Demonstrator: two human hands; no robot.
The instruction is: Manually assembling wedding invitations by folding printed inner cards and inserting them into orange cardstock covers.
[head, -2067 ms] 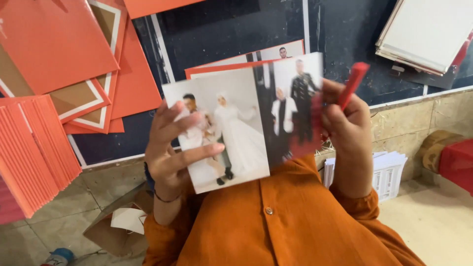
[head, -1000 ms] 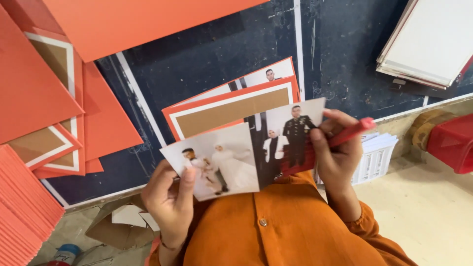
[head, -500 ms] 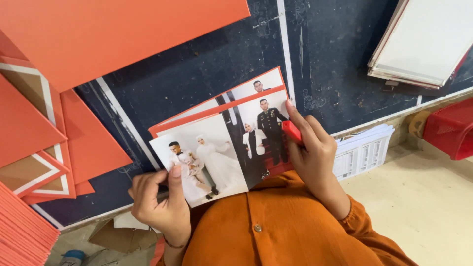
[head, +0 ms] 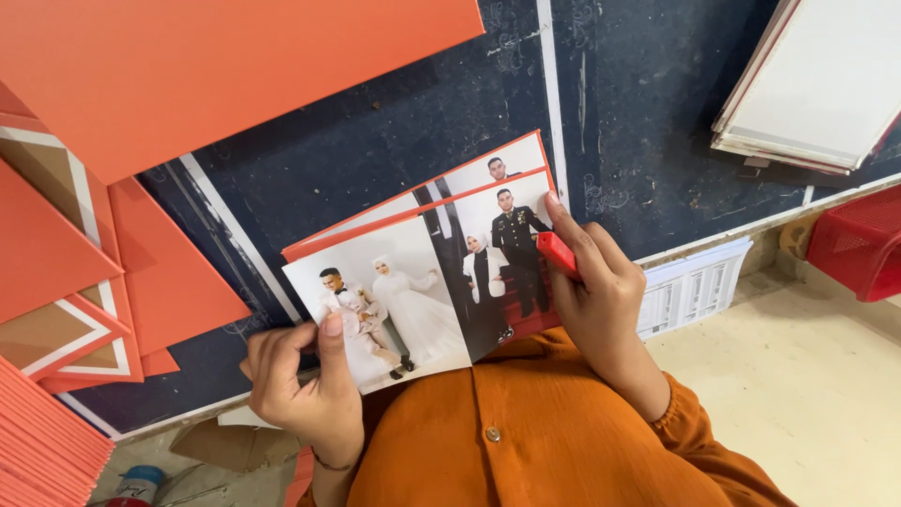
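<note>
The dark blue worktable (head: 394, 122) fills most of the view, with a big orange sheet (head: 216, 66) lying over its upper left part, more orange frames (head: 84, 319) fanned out at the left edge and a stack of white boards (head: 817, 84) at the upper right. Near the table's front edge lies an orange frame (head: 413, 208) with a picture set in it, and over it the person holds a pair of printed photographs (head: 427, 291) side by side, one of a couple in white, one of a couple in dark clothes. The left hand (head: 305, 385) has its fingers curled around the lower left corner of the prints, thumb pressed flat on the front face, so it grips them. The right hand (head: 601, 291) rests on the right edge of the prints with fingers bent; a small red tool (head: 557, 252), probably a cutter or glue stick, is tucked under them, though how tightly it is held cannot be told. To do this well, I judge that the prints should be kept flat and square to the frame beneath, with the thumb near the margin so that it does not smudge the faces, and the red tool kept pointing away from the glossy surface. A red basket (head: 859, 244) sits well apart at the right.
</note>
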